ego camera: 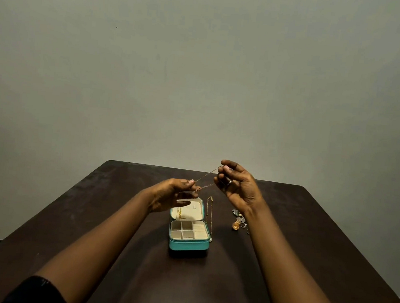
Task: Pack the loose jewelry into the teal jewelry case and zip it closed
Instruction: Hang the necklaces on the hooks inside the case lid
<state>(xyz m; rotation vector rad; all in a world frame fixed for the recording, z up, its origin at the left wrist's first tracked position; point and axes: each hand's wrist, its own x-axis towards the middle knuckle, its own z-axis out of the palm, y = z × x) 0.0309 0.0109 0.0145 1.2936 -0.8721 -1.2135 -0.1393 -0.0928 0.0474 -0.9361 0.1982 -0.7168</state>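
The teal jewelry case (187,245) lies open on the dark table, its cream compartments showing and its lid tipped back. A gold chain hangs inside the lid (179,213). Above the case I stretch a thin chain (206,176) between both hands. My left hand (174,192) pinches its lower end just over the lid. My right hand (238,185) pinches the upper end, higher and farther back. A gold necklace with a pearl (210,215) lies along the case's right side.
A small pile of loose jewelry (240,221), with an orange piece and silver rings, lies right of the case beneath my right wrist. The dark wooden table (116,216) ends at a plain grey wall behind.
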